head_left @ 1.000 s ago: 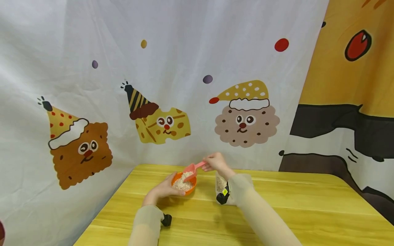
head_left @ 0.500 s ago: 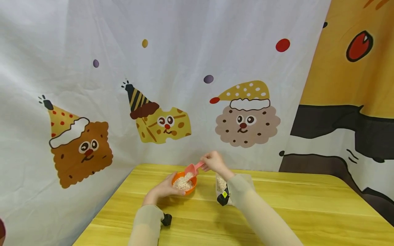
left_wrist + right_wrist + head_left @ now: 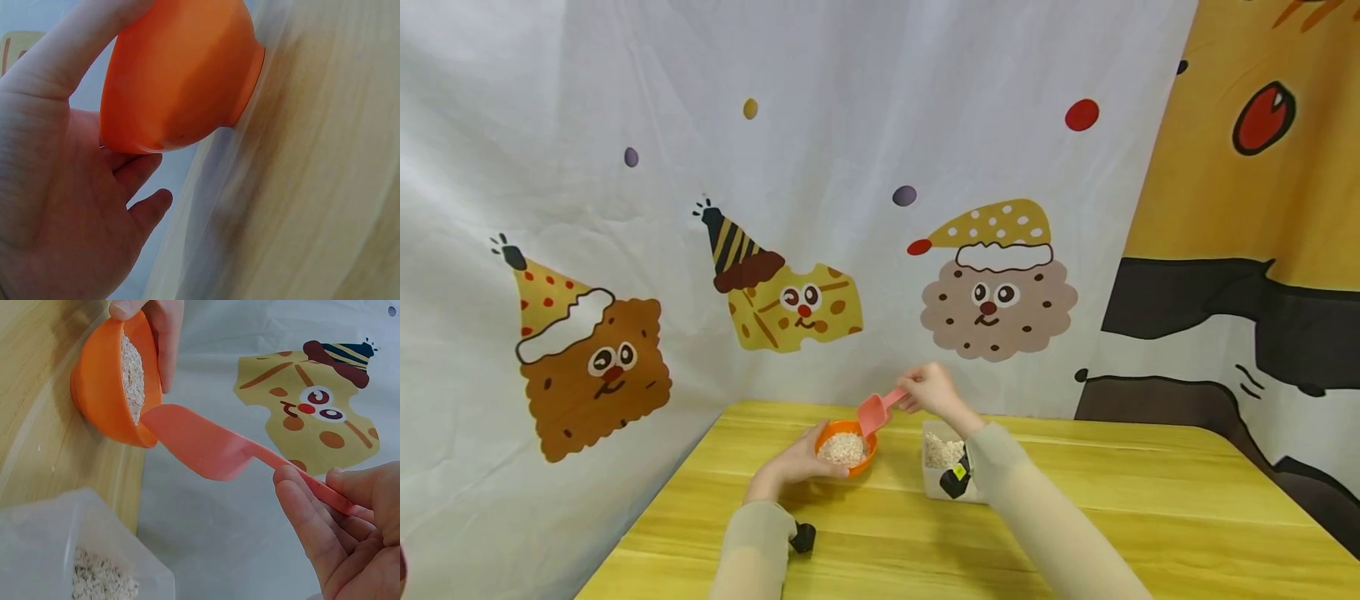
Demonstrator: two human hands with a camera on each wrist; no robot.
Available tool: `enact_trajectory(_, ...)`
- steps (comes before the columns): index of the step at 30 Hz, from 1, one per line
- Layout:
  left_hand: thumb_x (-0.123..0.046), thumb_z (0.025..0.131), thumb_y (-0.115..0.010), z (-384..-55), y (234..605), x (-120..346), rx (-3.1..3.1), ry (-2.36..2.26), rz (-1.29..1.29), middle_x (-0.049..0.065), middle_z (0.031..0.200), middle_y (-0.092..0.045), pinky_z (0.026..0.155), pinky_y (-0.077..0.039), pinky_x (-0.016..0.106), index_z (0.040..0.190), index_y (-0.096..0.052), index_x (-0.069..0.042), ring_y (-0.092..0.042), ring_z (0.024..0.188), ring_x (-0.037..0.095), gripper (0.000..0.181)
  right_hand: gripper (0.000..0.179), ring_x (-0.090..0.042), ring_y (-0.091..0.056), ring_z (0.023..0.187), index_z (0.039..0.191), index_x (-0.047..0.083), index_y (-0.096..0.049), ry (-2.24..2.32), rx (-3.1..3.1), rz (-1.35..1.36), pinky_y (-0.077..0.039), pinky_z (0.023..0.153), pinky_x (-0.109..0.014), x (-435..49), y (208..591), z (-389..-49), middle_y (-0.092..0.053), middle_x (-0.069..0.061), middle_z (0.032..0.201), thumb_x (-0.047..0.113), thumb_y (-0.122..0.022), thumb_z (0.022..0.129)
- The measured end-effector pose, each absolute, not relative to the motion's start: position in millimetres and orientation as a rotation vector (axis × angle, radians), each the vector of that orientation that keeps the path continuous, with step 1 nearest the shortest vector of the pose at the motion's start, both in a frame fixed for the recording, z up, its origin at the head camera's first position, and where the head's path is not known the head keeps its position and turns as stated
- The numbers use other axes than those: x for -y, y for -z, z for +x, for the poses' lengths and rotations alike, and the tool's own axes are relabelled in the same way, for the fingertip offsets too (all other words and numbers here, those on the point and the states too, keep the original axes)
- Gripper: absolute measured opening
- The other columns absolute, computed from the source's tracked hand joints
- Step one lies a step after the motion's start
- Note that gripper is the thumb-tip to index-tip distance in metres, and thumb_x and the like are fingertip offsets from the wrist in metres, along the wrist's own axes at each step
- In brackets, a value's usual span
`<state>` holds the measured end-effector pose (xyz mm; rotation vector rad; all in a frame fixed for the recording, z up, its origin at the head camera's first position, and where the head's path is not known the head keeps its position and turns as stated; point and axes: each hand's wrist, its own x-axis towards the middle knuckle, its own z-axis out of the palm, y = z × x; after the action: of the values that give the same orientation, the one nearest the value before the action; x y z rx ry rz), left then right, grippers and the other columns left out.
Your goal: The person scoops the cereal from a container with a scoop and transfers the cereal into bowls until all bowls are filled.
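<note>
An orange bowl (image 3: pixel 871 458) on the table holds a heap of pale oat flakes (image 3: pixel 842 448). My left hand (image 3: pixel 801 458) grips its left side, thumb at the near rim and fingers round the far side; the left wrist view shows the bowl's outer wall (image 3: pixel 181 69) against the palm. My right hand (image 3: pixel 932 390) pinches the handle of a pink scoop (image 3: pixel 874 414). The scoop tilts steeply down, its tip at the bowl's right rim, and no flakes show in it. In the right wrist view the scoop's underside (image 3: pixel 200 447) faces the camera.
Right of the bowl, a translucent white container (image 3: pixel 934 483) with more oat flakes (image 3: pixel 943 450) stands partly behind my right wrist. A few stray flakes lie on the wooden table (image 3: pixel 1120 492). A printed cloth (image 3: pixel 850 167) hangs just past the table's back edge.
Flakes seen in the scoop earlier have slid into the bowl. My right hand has tipped the scoop steeper and shifted it slightly right. The left hand keeps its grip on the bowl.
</note>
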<state>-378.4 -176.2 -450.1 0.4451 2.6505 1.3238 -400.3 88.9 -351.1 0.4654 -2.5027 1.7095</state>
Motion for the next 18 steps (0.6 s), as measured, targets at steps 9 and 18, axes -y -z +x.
enact_trajectory(9,-0.04,0.071,-0.085,-379,452,176,-2.661,-1.327,0.462,0.023,0.157,-0.017,0.109,-0.024,0.059,0.155,-0.019,-0.004,-0.02,0.141,0.041,0.113,0.024,-0.028,-0.069,0.063,0.106,-0.015,-0.065,-1.817,2.456,0.387,-0.058,0.061,-0.037,-116,353,-397,-0.07,-0.021,0.079,0.004,-0.058,0.096)
enact_trajectory(18,-0.041,0.071,-0.085,-379,454,177,-2.666,-1.31,0.46,0.023,0.157,-0.017,0.108,-0.024,0.06,0.155,-0.018,-0.006,-0.02,0.141,0.042,0.113,0.031,-0.029,-0.071,0.07,0.113,-0.018,-0.06,-1.965,2.352,0.292,-0.058,0.066,-0.037,-172,358,-385,-0.069,-0.024,0.083,0.008,-0.055,0.099)
